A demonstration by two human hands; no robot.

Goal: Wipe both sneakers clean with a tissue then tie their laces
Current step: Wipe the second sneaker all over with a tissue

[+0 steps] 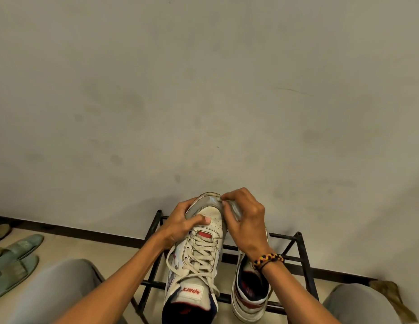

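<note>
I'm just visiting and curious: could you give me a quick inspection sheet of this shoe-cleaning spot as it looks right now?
Surface: black metal rack on a pale floor.
Job's things: held sneaker, laces loose; second sneaker on the rack; small tissue at the toe, hard to make out.
Clutter: green slippers at left; brownish cloth at right.
Hands: left hand grips the toe; right hand fingers pinch at the toe edge.
Cables: nothing seen.
Surroundings: smudged grey wall, dark skirting; braided bracelet on the right wrist.
</note>
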